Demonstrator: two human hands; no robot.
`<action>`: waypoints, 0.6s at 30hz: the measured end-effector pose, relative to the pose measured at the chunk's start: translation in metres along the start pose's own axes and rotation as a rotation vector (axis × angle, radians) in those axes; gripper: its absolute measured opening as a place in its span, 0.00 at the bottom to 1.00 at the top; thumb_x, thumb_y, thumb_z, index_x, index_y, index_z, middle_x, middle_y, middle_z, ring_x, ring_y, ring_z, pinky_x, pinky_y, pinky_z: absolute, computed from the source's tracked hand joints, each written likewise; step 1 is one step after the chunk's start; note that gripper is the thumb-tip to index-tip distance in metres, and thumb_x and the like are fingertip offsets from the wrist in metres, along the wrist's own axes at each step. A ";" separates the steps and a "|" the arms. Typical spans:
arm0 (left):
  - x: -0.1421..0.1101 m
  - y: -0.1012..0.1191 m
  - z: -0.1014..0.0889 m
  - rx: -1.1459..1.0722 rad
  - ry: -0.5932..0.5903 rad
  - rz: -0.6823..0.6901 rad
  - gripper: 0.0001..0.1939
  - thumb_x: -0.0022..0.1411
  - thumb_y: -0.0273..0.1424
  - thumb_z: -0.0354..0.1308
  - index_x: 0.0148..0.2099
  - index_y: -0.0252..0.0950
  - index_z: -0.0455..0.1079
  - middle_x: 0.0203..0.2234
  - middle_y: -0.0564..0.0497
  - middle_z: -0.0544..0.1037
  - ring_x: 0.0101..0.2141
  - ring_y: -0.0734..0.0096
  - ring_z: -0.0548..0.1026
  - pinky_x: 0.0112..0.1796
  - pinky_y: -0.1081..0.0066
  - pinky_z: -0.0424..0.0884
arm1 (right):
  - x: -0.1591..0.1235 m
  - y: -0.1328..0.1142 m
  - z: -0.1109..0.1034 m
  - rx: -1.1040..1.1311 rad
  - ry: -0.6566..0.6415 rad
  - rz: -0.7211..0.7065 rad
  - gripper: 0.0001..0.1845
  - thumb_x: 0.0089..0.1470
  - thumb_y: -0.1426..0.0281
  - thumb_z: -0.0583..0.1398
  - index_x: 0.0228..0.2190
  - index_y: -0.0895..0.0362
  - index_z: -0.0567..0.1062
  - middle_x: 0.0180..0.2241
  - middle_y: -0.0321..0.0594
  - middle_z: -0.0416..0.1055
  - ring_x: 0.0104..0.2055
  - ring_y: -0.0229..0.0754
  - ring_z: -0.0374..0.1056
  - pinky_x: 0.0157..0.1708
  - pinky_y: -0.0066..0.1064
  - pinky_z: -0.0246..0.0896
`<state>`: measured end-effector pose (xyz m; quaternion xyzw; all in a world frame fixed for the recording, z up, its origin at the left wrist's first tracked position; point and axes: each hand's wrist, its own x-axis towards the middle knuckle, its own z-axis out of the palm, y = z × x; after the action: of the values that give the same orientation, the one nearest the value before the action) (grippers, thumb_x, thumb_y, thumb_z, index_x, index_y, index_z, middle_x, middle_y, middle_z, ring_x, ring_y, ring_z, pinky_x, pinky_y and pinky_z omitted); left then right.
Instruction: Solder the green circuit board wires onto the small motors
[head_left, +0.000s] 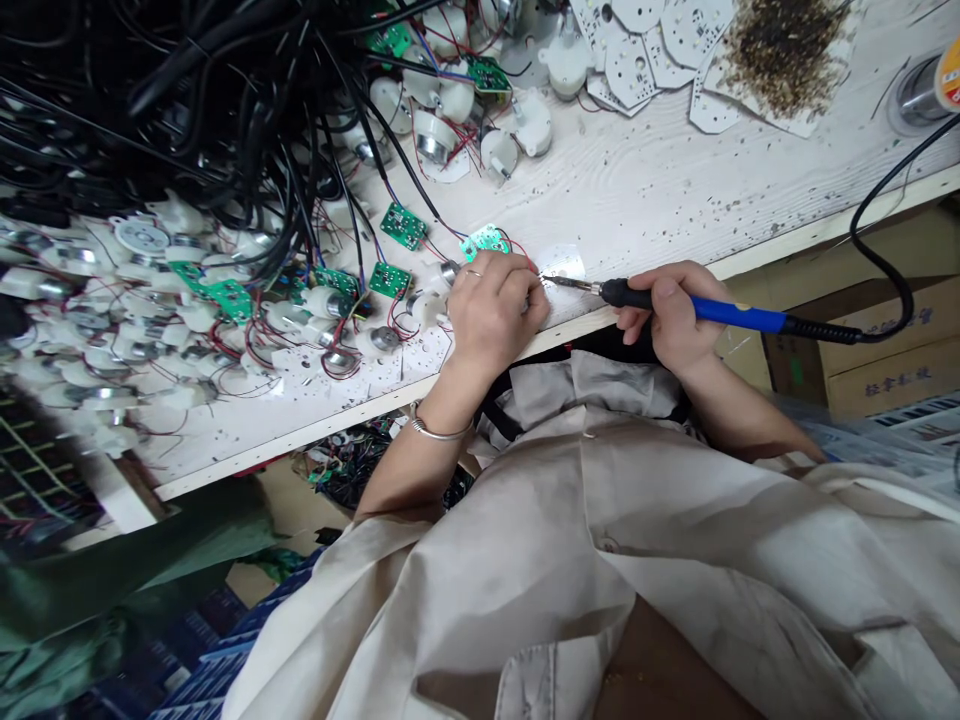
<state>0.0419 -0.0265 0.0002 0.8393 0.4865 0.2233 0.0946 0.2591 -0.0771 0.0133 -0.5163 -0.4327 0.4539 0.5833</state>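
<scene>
My right hand (pixel 675 315) is grasping a blue-handled soldering iron (pixel 739 313), its fingers clenched around the black grip near the tip, and the iron's long axis is running leftward across my view, almost along the front edge of the worktop (pixel 660 200). Its thin metal tip (pixel 559 280) is pointing at my left hand (pixel 495 310), stopping just beside those fingers and above a white perforated disc (pixel 564 262). My left hand, the nearer of the two to the work, is curving down over a small green circuit board (pixel 484 240) and a motor with a metal can (pixel 450 270), but I cannot tell whether it is gripping them or only pressing on them. A red wire (pixel 529 262) is looping from the board toward the tip. Around me, more green boards (pixel 403 226) are lying among white gear motors (pixel 247 240), a heap of black cables (pixel 225 90) is spreading across the far left, and dark brown granules (pixel 784 55) are sitting on white sheets (pixel 712 110) farther along the worktop.
</scene>
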 end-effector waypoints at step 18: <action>0.000 -0.001 0.003 -0.019 0.011 0.008 0.06 0.67 0.26 0.54 0.37 0.39 0.71 0.39 0.48 0.79 0.42 0.62 0.75 0.44 0.59 0.69 | 0.001 0.001 0.009 0.025 0.204 -0.112 0.16 0.64 0.52 0.56 0.35 0.48 0.76 0.18 0.26 0.74 0.14 0.34 0.67 0.12 0.27 0.60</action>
<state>0.0423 -0.0259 -0.0032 0.8392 0.4813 0.2330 0.0991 0.2503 -0.0741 0.0127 -0.5276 -0.3937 0.3712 0.6548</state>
